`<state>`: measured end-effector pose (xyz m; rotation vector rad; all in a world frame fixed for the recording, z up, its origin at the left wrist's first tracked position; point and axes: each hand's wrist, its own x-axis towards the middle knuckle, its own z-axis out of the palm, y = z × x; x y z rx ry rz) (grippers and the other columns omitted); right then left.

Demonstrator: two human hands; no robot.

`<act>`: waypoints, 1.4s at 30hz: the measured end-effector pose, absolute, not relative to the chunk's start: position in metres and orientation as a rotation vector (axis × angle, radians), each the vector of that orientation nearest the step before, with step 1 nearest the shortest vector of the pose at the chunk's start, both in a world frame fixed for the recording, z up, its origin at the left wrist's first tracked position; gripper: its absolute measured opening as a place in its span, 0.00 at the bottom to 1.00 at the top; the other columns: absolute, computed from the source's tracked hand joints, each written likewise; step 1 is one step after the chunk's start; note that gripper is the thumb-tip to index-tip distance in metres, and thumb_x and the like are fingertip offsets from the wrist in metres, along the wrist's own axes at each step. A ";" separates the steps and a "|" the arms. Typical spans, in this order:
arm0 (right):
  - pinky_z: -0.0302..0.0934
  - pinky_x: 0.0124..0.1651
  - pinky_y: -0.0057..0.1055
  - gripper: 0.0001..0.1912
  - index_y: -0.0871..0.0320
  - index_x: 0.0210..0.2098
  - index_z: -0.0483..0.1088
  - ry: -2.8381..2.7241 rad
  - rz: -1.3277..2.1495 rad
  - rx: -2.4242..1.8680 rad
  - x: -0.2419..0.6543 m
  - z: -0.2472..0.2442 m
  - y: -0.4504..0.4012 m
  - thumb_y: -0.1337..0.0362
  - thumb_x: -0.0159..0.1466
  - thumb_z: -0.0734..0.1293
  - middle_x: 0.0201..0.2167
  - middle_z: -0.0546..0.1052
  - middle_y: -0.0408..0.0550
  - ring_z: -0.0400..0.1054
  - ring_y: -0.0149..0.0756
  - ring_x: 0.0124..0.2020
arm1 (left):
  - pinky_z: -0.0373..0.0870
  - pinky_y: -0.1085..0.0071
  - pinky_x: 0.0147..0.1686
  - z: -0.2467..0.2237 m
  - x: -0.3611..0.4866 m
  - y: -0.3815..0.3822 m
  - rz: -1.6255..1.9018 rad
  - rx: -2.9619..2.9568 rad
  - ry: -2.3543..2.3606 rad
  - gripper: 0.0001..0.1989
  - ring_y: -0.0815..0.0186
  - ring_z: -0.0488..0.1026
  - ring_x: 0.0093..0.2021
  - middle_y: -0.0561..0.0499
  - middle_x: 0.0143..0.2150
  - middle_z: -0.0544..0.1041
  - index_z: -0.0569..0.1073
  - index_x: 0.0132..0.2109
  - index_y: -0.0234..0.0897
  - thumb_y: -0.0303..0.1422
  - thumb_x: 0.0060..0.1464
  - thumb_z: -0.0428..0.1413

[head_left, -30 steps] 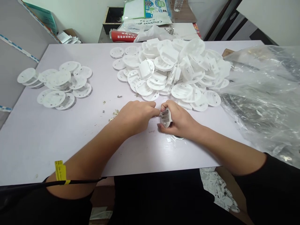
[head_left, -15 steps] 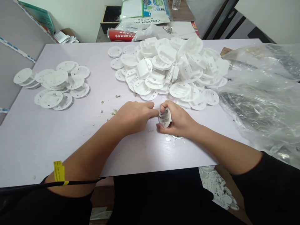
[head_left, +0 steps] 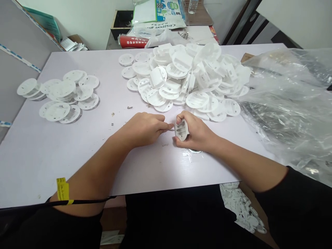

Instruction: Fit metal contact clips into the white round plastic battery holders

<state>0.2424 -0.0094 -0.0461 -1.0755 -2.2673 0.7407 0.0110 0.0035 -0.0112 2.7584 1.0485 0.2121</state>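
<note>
White round part: upright, tilted, above the bench, pinched between thumb and fingers of right hand. Left hand just beside it, grip pinching a thin metallic piece. Beyond, large heap of white parts; smaller pile to the left; clear plastic sheeting on the right.

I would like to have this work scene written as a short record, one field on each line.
left hand: pinches a thin metal piece, contact with the disc unclear
left hand position: beside the right hand, low over the table
right hand: grips a slotted white plastic disc, tilted on edge
larger heap: white plastic discs, beyond the hands
smaller group: white discs, at left
loose bits: small metal parts
right side: clear plastic sheeting
</note>
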 end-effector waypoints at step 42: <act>0.61 0.37 0.34 0.22 0.54 0.41 0.55 -2.257 0.689 -1.005 0.240 -0.048 -0.011 0.64 0.54 0.71 0.39 0.70 0.48 0.66 0.39 0.38 | 0.43 0.70 0.21 -0.019 0.019 0.000 0.180 2.732 1.190 0.14 0.71 0.54 0.24 0.53 0.26 0.68 0.82 0.40 0.43 0.27 0.60 0.51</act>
